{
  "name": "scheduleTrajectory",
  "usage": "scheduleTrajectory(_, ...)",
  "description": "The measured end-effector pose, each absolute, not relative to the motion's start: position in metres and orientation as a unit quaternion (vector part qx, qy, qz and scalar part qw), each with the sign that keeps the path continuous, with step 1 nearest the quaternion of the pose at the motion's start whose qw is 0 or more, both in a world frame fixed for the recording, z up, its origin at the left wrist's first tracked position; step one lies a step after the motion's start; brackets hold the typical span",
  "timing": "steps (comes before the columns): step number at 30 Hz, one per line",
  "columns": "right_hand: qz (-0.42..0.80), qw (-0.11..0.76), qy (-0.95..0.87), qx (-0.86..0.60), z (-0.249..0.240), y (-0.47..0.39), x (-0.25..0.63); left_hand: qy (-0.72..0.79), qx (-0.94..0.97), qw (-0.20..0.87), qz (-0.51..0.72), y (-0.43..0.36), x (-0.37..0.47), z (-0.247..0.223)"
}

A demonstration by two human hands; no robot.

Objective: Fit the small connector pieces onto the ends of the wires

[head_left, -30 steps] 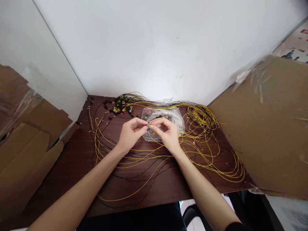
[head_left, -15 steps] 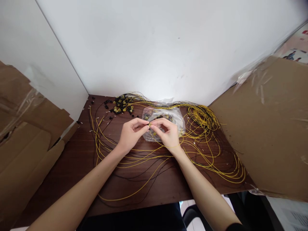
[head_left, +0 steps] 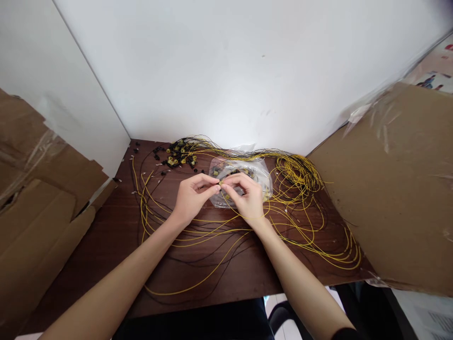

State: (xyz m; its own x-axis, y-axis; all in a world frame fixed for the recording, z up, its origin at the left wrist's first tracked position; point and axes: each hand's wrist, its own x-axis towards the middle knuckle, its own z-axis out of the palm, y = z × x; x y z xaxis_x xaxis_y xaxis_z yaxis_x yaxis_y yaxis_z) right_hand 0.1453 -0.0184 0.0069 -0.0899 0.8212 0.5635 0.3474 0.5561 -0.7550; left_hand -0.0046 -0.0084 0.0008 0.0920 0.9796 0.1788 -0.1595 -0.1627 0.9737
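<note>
Fingertip to fingertip, my left hand and my right hand pinch a small yellow connector, with a dark bit showing on its left side. The fingers cover most of it, so its exact shape is hidden. A yellow wire runs down from beneath the fingertips toward my right wrist. Under both hands lies a clear plastic bag holding small yellow and black pieces.
Black and yellow connectors are heaped at the back left. A coil of yellow and black wires lies at the right. More loose wires cross the brown table. Cardboard stands along the right side.
The fingertips have shifted very slightly around the small connector. Everything else looks the same.
</note>
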Motion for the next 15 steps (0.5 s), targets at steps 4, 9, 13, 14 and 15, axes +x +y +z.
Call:
scheduleTrajectory(4,0.216,0.534,-0.708,-0.409,0.0079,-0.0186,0.1455,0.390,0.521,0.516,0.557,-0.0093,-0.0048,0.0010)
scheduleTrajectory(9,0.218,0.530,-0.704,-0.419,0.0078,-0.0184,0.1458,0.394,0.519,0.510,0.561,-0.0099,-0.0049,0.0018)
scheduleTrajectory(13,0.221,0.532,-0.703,-0.418,0.0076,-0.0182,0.1456,0.385,0.526,0.499,0.571,-0.0092,-0.0046,0.0020)
scheduleTrajectory(14,0.222,0.533,-0.702,-0.416,0.0075,-0.0183,0.1454,0.383,0.528,0.494,0.575,-0.0091,-0.0045,0.0020)
scheduleTrajectory(15,0.222,0.534,-0.702,-0.416,0.0075,-0.0184,0.1452,0.381,0.531,0.489,0.577,-0.0090,-0.0044,0.0021)
